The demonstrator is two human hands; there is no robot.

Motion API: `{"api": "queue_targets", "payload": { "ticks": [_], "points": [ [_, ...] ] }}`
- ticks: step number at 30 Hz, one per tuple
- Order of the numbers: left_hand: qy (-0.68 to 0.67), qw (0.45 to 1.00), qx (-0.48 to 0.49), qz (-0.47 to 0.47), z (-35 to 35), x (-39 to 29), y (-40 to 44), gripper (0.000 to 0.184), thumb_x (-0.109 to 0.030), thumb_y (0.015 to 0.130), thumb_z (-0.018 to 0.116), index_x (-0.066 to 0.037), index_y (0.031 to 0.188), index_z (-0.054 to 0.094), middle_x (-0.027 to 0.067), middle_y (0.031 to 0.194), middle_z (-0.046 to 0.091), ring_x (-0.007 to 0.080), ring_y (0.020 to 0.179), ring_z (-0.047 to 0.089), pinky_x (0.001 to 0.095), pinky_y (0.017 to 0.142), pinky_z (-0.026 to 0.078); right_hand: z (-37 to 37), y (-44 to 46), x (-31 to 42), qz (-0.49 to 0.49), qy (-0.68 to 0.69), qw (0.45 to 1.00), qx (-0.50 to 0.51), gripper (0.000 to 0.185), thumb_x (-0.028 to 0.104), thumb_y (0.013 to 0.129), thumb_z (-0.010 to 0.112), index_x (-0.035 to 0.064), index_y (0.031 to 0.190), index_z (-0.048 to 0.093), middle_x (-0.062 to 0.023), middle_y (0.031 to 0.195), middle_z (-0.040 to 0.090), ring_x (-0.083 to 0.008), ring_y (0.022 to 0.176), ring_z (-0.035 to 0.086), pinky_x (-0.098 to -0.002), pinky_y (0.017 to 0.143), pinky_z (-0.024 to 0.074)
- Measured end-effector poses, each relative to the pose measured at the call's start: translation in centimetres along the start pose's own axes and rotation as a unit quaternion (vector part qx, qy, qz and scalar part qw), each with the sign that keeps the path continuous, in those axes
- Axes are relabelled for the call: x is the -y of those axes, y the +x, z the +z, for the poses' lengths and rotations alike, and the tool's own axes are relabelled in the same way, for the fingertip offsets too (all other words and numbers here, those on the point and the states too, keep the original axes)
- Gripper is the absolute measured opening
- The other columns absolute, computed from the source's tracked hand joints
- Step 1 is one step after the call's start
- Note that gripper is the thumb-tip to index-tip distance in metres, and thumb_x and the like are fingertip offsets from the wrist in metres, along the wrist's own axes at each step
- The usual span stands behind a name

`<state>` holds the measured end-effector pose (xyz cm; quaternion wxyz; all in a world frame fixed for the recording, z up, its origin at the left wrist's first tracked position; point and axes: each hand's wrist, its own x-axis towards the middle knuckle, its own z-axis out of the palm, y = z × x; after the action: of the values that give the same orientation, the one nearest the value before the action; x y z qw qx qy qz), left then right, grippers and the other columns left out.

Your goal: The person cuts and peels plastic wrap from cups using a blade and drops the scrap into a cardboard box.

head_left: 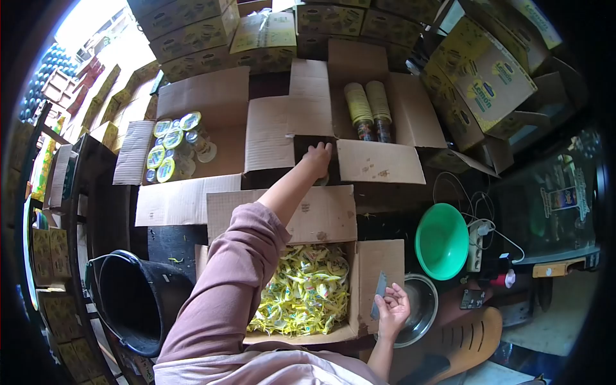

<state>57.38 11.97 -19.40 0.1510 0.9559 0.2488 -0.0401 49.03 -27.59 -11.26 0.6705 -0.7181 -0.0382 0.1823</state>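
Note:
My left hand (316, 159) reaches forward over a dark gap between the open cartons. Its fingers are curled downward; anything in them is hidden, though a pale rounded edge shows just below. Close to my body, my right hand (393, 308) pinches a flat grey strip (380, 294) by the thumb, the other fingers loosely bent. Beneath my left arm stands an open cardboard box (354, 321) full of small yellow-green wrapped packets (308, 292). A clear round bowl (425, 314) lies partly behind my right hand.
One carton (221, 151) holds lidded clear cups (168, 144); another (417, 109) holds stacked yellow cups (367, 102). A black bucket (173, 289) stands left. At right are a green basin (443, 240), power strip (475, 247) and slotted orange chair (478, 337). Lemon-printed cartons (481, 83) surround the back.

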Motion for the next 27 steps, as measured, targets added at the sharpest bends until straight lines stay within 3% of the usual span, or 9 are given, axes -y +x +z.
{"api": "queue_targets", "payload": {
  "ticks": [2,5,10,12,15,19,22,25,27],
  "points": [
    [-0.021,1.000,0.019,-0.009,-1.1,0.5,-0.5,0.093,-0.034,0.051,0.078,-0.004,0.122,0.027,0.0173,0.114,0.040,0.0373,0.106,0.042,0.0484,0.081,0.043,0.6,-0.3,0.2,0.005,0.005,1.000,0.005,0.048,-0.012,0.065,0.064,-0.0023,0.109,0.047,-0.0100,0.094,0.053,-0.0079,0.068,0.053,-0.0176,0.060,0.0475],
    [-0.049,0.997,-0.054,0.039,-7.0,0.0,-4.5,0.091,-0.037,0.050,0.075,-0.004,0.122,0.030,0.0173,0.104,0.048,0.0358,0.103,0.043,0.0419,0.085,0.037,1.1,-0.6,0.3,0.016,-0.002,0.999,0.033,0.050,-0.009,0.064,0.067,-0.0002,0.109,0.048,-0.0084,0.094,0.052,-0.0079,0.069,0.052,-0.0183,0.063,0.0466],
    [-0.127,0.969,-0.199,0.071,-11.5,8.1,-8.3,0.055,-0.025,0.067,0.067,-0.006,0.112,0.042,0.0143,0.108,0.047,0.0297,0.105,0.043,0.0424,0.087,0.035,3.6,-0.6,0.6,0.008,-0.005,0.998,0.066,0.050,-0.009,0.064,0.066,0.0000,0.110,0.047,-0.0071,0.094,0.052,-0.0071,0.070,0.051,-0.0175,0.064,0.0453],
    [0.003,0.971,-0.239,-0.020,-12.1,12.9,-10.6,0.044,-0.019,0.066,0.066,-0.006,0.104,0.047,0.0098,0.105,0.048,0.0271,0.101,0.046,0.0414,0.081,0.037,4.6,-0.7,0.8,0.007,-0.011,0.997,0.071,0.050,-0.009,0.064,0.066,0.0000,0.110,0.047,-0.0069,0.094,0.051,-0.0070,0.069,0.050,-0.0174,0.064,0.0453],
    [0.313,0.939,-0.106,-0.094,-9.8,20.8,-10.7,0.041,-0.023,0.063,0.066,-0.010,0.099,0.053,0.0051,0.099,0.049,0.0208,0.101,0.046,0.0388,0.081,0.035,5.8,-1.0,1.0,0.000,-0.012,0.998,0.064,0.049,-0.011,0.065,0.064,-0.0033,0.110,0.045,-0.0112,0.095,0.051,-0.0094,0.070,0.053,-0.0185,0.062,0.0461],
    [0.571,0.820,0.010,-0.040,-4.5,29.8,-9.5,0.026,-0.024,0.082,0.045,-0.015,0.102,0.058,0.0020,0.110,0.051,0.0211,0.110,0.041,0.0468,0.092,0.029,6.5,-1.2,0.8,0.008,-0.019,0.999,0.047,0.050,-0.011,0.064,0.065,-0.0028,0.110,0.045,-0.0104,0.095,0.051,-0.0089,0.069,0.052,-0.0182,0.062,0.0459],
    [0.602,0.792,0.096,0.011,-2.9,32.2,-8.5,0.027,-0.025,0.083,0.046,-0.014,0.104,0.058,0.0021,0.111,0.054,0.0239,0.110,0.045,0.0498,0.092,0.028,6.9,-0.9,0.9,0.013,-0.022,0.999,0.027,0.053,-0.011,0.062,0.066,-0.0014,0.110,0.045,-0.0091,0.095,0.050,-0.0078,0.070,0.050,-0.0175,0.063,0.0458],
    [0.625,0.777,0.070,0.016,-1.6,34.1,-7.8,0.025,-0.022,0.082,0.047,-0.013,0.100,0.061,0.0034,0.106,0.058,0.0244,0.103,0.050,0.0489,0.089,0.031,7.6,-0.6,0.6,0.007,-0.045,0.999,0.011,0.046,-0.007,0.067,0.067,0.0020,0.109,0.051,-0.0043,0.092,0.055,-0.0088,0.074,0.051,-0.0192,0.066,0.0437],
    [0.654,0.753,0.069,-0.026,-1.5,33.6,-7.0,0.023,-0.019,0.081,0.048,-0.012,0.098,0.062,0.0043,0.104,0.059,0.0238,0.099,0.052,0.0454,0.084,0.035,7.1,0.1,-0.9,0.004,-0.042,0.999,0.028,0.048,-0.011,0.065,0.065,-0.0025,0.109,0.047,-0.0096,0.094,0.052,-0.0097,0.071,0.053,-0.0188,0.063,0.0460]
  ]
}}
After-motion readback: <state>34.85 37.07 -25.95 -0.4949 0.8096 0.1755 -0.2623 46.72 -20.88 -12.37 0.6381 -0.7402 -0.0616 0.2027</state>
